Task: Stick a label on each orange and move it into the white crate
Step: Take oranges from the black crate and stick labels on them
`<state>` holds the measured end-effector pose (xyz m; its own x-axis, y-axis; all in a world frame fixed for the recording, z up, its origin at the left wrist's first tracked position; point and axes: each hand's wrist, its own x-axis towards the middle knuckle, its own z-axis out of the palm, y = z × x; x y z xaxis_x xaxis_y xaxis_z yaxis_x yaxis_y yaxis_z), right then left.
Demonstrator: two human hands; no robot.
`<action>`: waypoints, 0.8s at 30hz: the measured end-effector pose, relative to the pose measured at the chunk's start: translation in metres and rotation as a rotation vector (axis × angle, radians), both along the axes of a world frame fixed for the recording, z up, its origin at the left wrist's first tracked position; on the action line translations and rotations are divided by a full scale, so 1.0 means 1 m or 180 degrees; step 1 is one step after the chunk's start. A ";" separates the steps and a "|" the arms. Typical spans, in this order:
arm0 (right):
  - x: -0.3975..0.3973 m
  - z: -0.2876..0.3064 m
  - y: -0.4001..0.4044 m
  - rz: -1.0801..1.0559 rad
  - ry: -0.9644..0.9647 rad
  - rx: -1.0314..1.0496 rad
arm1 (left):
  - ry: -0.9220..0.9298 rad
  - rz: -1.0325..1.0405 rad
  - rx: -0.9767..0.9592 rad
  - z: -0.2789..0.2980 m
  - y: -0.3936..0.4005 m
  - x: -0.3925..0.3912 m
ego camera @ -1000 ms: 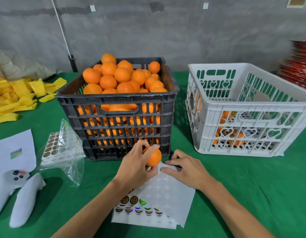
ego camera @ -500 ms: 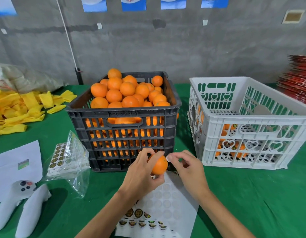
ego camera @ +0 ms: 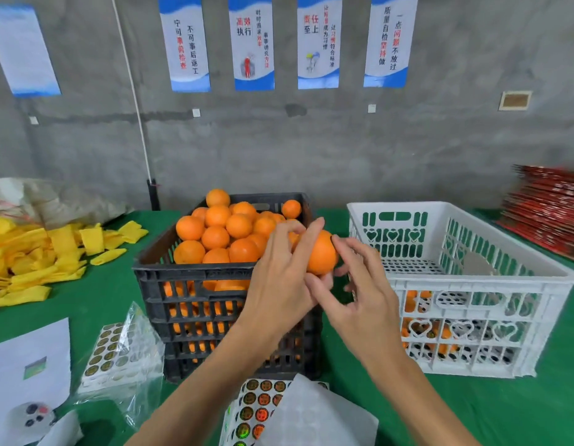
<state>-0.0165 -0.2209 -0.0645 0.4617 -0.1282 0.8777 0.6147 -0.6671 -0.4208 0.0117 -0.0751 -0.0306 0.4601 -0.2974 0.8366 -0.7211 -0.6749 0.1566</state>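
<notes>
Left hand [ego camera: 280, 281]: gripping the orange [ego camera: 321, 254], fingers curling round it.
Right hand [ego camera: 364, 294]: fingers spreading loosely, fingertip touching the orange.

The white crate [ego camera: 465, 278] on the right and the black crate [ego camera: 195, 300] beside it are moulded plastic lattice, slightly shiny. Matt green cloth [ego camera: 536, 413] covers the table. The near sticker sheet [ego camera: 263, 410] is glossy paper with holographic labels; a clear crinkled plastic bag [ego camera: 131, 355] lies left.

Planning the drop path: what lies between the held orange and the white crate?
Head view: only the right hand, fingers touching the orange; the white crate is just beyond.
</notes>
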 end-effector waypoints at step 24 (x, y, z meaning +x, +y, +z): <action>0.055 0.025 -0.075 -0.1728 0.1315 -0.0434 | 0.0868 0.0443 0.1401 0.052 -0.080 0.071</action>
<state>0.0388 -0.2964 -0.0396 0.6631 -0.3366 0.6686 -0.0133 -0.8984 -0.4390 0.0828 -0.1549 0.0217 0.7034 -0.5139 0.4911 -0.5929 -0.8053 0.0065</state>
